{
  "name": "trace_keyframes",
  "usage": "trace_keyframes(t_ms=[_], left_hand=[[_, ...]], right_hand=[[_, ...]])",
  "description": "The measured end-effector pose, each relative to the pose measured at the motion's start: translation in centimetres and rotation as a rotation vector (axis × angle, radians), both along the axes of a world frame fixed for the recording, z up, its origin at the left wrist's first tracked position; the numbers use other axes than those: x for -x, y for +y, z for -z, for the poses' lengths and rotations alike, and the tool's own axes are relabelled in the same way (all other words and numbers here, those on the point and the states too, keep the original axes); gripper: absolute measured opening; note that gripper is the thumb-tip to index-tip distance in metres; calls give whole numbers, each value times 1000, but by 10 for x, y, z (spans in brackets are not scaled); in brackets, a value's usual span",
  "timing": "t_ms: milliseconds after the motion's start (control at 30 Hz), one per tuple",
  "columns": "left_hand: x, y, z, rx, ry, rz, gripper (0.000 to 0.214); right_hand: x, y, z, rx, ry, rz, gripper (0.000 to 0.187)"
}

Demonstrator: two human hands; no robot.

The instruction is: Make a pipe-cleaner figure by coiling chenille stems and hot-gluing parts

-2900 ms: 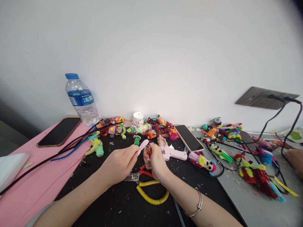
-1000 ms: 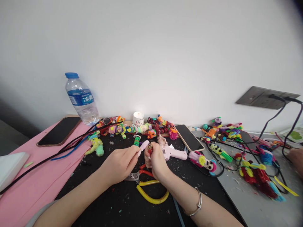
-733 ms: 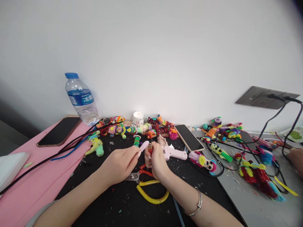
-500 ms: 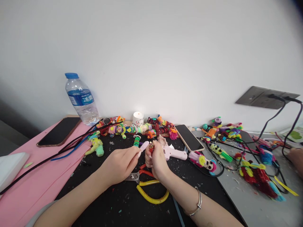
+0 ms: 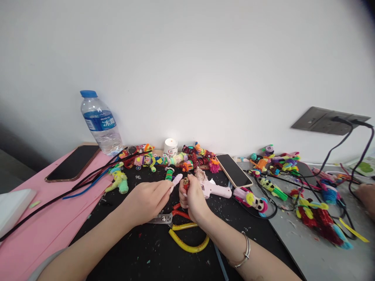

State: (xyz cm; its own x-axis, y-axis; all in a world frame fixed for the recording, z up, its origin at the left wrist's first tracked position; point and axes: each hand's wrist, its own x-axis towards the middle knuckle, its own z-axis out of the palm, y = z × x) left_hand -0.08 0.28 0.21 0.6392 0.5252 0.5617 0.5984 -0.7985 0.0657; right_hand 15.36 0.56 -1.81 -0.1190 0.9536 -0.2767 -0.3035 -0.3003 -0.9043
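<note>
Fuzzy lilac chenille piece pinched in left hand.
Right hand encloses a metal-topped red lighter, apparently; body mostly hidden.

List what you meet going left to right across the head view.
White slab, brown-edged phone, water bottle, left hand, fuzzy lilac piece, right hand, pink glue gun, white-edged phone, wall socket plate.

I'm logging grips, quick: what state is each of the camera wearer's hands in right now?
Left hand: closed, holding a fuzzy pale-lilac rod-shaped piece.
Right hand: closed, holding a small red lighter with a metal top.
</note>
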Motion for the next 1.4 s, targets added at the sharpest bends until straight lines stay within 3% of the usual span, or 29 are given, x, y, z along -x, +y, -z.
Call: trace_keyframes(t_ms=[1400], left_hand=[[4,2,1,-71,-10,-13,15]], right_hand=[[0,0,1,-39,-81,-16,48]])
